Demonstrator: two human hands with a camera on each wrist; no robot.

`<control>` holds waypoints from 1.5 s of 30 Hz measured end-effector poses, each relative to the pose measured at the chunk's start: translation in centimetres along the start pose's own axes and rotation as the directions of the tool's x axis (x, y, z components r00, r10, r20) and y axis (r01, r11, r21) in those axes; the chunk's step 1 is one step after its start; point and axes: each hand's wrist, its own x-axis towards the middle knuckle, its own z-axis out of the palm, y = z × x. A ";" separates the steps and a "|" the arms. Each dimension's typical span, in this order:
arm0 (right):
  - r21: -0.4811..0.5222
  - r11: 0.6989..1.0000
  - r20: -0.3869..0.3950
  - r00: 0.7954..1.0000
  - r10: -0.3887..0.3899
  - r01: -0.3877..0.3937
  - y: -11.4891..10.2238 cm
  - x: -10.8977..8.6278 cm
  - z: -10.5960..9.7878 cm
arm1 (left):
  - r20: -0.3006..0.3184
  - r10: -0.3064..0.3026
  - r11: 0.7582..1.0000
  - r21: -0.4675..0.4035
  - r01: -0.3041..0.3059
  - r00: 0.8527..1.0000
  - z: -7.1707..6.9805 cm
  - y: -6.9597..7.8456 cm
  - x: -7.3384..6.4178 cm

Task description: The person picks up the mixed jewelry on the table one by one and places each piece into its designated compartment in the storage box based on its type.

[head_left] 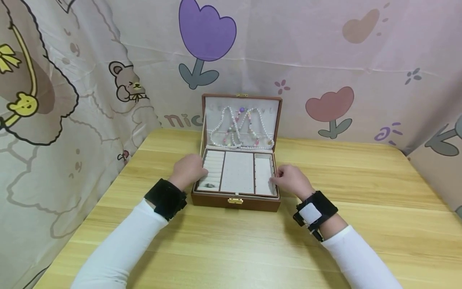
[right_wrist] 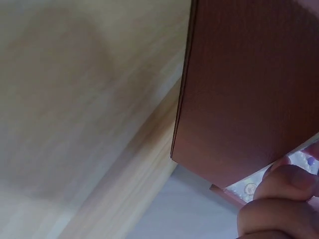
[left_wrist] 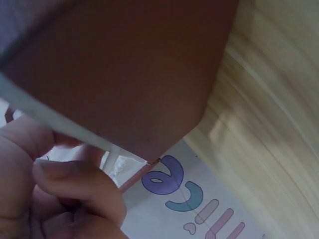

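Observation:
A brown jewelry box (head_left: 213, 201) stands with its lid (head_left: 278, 116) raised. Inside it is a tray (head_left: 238, 172) with ring rolls on the left, a wide flat middle section and a narrow right section. My left hand (head_left: 187, 170) grips the tray's left edge, its thumb over the ring rolls. At the opposite edge, my right hand (head_left: 291, 180) pinches the tray with curled fingers. Both wrist views show fingers over the brown side wall (left_wrist: 134, 79). A small dark ring (head_left: 209, 185) sits in the front of the rolls.
White bead necklaces (head_left: 213, 134) and colored bead strands hang inside the lid, with a purple bead (head_left: 242, 109) at the top. A gold clasp (head_left: 235, 200) is on the box front. The wooden table (head_left: 231, 249) meets a printed cloth (head_left: 252, 72) at the back.

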 end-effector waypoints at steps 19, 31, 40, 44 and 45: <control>0.469 0.883 0.165 0.981 -0.103 0.014 -1.1 5.2 -5.4 | -0.049 0.136 0.880 -0.452 -0.143 0.989 -3.0 -0.1 4.9; 0.589 0.806 0.108 0.983 -0.151 0.059 -0.3 4.4 -3.9 | -0.056 0.078 0.715 -0.692 -0.095 0.995 -2.9 -0.6 5.0; 0.665 0.735 0.033 0.978 -0.204 0.131 0.8 3.5 -3.2 | -0.134 0.187 0.678 -0.699 -0.227 0.973 -2.5 -2.3 4.2; 0.633 0.758 0.011 0.977 -0.211 0.156 0.9 2.8 -3.1 | -0.137 0.243 0.718 -0.641 -0.273 0.960 -2.5 -2.7 3.6; 0.626 0.763 0.007 0.977 -0.214 0.163 1.0 2.6 -3.0 | -0.132 0.252 0.725 -0.630 -0.278 0.959 -2.5 -2.8 3.4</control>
